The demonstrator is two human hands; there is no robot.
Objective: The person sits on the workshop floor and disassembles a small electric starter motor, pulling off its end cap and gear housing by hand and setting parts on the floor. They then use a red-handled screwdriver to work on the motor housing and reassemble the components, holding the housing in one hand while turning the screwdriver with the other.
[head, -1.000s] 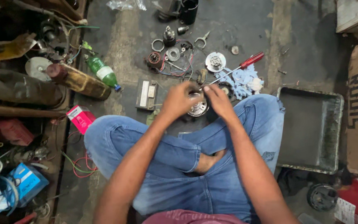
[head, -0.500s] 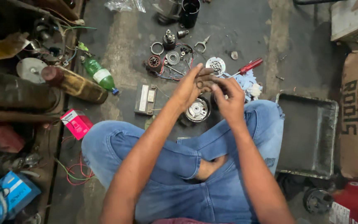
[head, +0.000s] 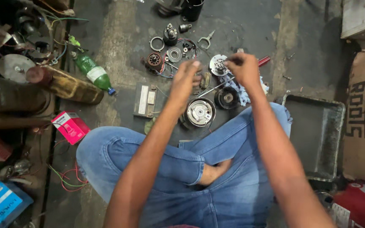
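Cross-legged in jeans (head: pixel 182 169), nearest. Just past the knees, a round motor housing (head: pixel 199 112) on the floor, a dark disc (head: pixel 227 97) at its 2 o'clock. Above, left hand (head: pixel 185 80) half curled, holding nothing visible; right hand (head: pixel 243 67) pinched, contents hidden. Rotor (head: pixel 154 60), ring (head: pixel 156 43), pliers (head: pixel 207 39) farthest, toward 12.

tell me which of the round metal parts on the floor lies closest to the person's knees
The large silver-faced round housing, just ahead of the crossed legs. The darker round part lies a little farther out; the rest lie beyond the hands.
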